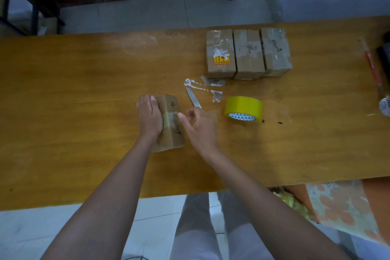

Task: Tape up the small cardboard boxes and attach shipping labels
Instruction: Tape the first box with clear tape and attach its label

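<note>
Four small cardboard boxes are out in all. One box [171, 120] lies under my left hand [149, 115], near the middle of the surface [73, 91]; my palm presses flat on its left side with the fingers straight and together, reaching to its far end. It has a band of clear tape across its middle and black handwriting along the top. My right hand [199, 127] hovers just right of that box, fingers loosely curled, thumb tip at the tape band — whether it pinches a strip of tape I cannot tell.

The other three boxes [248, 54] stand touching in a row at the far side, all taped; the leftmost bears an orange and yellow sticker [221, 60].

One roll of yellow tape [243, 108] lies to the right of my hand. One knife [193, 100] lies between the box and the roll, its blade pointing away from me. Several torn scraps of tape [207, 87] are scattered just beyond it.

The surface is worn orange-brown wood. Beyond it are pale floor tiles, a dark wooden door and a white wall.
</note>
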The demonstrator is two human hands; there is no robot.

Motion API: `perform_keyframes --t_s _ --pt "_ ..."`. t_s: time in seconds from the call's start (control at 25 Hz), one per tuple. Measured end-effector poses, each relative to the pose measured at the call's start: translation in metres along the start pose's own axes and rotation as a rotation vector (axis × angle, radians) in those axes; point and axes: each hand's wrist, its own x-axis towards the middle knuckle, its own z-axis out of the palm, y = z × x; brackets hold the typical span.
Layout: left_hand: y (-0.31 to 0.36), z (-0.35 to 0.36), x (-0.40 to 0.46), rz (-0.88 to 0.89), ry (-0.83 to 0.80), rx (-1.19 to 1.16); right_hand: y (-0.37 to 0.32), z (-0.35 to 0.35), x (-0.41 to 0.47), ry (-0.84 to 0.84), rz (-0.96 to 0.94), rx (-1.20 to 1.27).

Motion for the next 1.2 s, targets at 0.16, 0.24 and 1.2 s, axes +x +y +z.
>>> perform_keyframes --t_s 0.16,0.24,1.2 --pt "0.0 0.0 0.0 0.014 0.0 0.015 -0.01 0.009 -0.002 -0.041 0.199 0.39" --pt "0.0 0.0 0.0 0.01 -0.003 0.022 -0.008 0.01 -0.003 -0.037 0.194 0.405" --pt "0.009 -0.004 -0.002 -0.021 -0.022 -0.013 -0.007 0.032 0.001 -0.178 0.299 0.466"
